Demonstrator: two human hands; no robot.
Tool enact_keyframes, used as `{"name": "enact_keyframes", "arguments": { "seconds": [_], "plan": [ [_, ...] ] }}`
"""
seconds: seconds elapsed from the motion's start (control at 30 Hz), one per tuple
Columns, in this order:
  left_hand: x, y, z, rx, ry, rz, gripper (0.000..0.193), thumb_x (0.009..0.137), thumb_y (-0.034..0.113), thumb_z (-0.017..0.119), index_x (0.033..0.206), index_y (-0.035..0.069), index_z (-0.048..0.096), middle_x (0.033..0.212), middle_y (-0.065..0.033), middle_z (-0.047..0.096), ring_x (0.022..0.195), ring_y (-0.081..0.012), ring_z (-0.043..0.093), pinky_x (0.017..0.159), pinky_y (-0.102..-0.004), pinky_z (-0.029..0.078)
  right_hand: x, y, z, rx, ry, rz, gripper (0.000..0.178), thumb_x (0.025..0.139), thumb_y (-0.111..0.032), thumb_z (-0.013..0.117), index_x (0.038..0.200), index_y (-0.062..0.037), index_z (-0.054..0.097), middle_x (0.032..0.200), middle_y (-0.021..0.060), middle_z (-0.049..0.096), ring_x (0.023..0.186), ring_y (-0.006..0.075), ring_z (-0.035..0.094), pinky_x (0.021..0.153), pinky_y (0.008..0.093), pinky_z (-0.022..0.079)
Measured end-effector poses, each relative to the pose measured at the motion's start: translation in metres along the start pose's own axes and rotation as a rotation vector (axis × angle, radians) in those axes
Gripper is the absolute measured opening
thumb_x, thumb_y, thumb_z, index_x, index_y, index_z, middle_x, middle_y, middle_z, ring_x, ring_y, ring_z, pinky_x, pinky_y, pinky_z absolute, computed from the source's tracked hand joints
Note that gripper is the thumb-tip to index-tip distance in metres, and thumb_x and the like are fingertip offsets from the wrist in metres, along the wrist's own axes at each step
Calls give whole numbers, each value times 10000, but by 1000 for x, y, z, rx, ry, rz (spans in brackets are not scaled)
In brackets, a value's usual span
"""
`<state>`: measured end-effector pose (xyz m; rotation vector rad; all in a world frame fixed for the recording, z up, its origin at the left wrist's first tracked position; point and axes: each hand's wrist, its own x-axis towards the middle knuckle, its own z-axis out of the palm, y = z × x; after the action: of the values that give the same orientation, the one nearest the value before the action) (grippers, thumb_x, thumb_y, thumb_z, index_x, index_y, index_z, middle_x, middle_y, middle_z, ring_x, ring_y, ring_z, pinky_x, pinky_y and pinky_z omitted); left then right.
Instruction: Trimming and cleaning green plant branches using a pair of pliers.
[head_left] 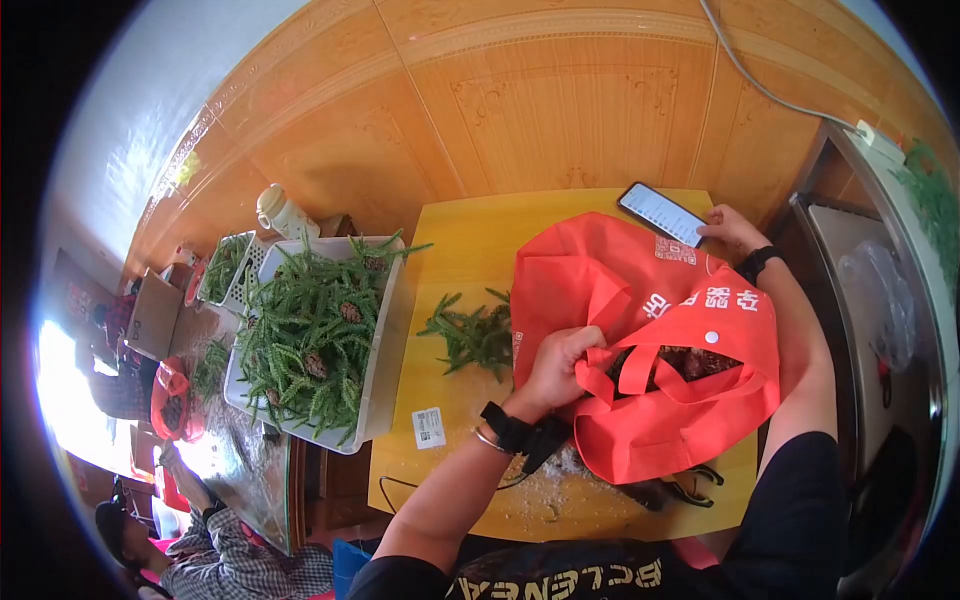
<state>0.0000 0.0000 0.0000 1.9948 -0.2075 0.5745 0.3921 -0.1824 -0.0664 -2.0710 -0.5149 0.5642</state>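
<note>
A red fabric tote bag lies across the right half of the yellow table. My left hand is closed on the bag's handle beside its opening. Brown pine cones show inside that opening. Beyond the bag, my right hand has its fingers at the near right corner of a smartphone with a lit screen, and seems to pinch it. The bag hides part of my right forearm. Left of the bag lie green artificial pine sprigs, partly covered by it.
A white bin of pine sprigs and cones stands left. The yellow table bears a white label, pale crumbs and black-handled pliers. A metal-edged cabinet borders the right. Another person sits at lower left.
</note>
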Motion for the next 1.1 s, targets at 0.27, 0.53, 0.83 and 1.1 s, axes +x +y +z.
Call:
{"name": "enact_keyframes", "arguments": {
  "seconds": [0.27,0.53,0.83,1.1],
  "plan": [
    [4,-5,2,0,5,-1,204,767,47,642,702,46,449,591,-63,463,530,-156,461,490,-270,367,0,-1,-1,-121,112,-51,687,620,-271,811,1131,16,454,960,97,579,808,150,554,663,267,456],
    [5,1,0,-21,-22,-34,170,752,18,631,738,45,464,609,-52,489,566,-117,484,513,-257,390,-19,-11,-8,93,42,6,381,806,-295,644,1017,-10,508,793,36,559,643,92,498,546,223,415],
    [14,26,-5,-216,-54,-104,300,746,13,676,1026,48,572,892,-55,610,858,-96,561,758,-256,459,-110,-43,-50,11,-6,-287,155,851,-159,554,881,-13,592,723,13,576,660,96,532,592,243,443],
    [40,84,-66,-279,392,-83,361,774,17,650,1114,57,536,912,-10,548,836,-88,525,738,-229,451,-244,-130,-59,92,329,-466,169,910,-195,489,897,-45,566,842,-9,564,799,73,522,717,208,412]
  ]
}}
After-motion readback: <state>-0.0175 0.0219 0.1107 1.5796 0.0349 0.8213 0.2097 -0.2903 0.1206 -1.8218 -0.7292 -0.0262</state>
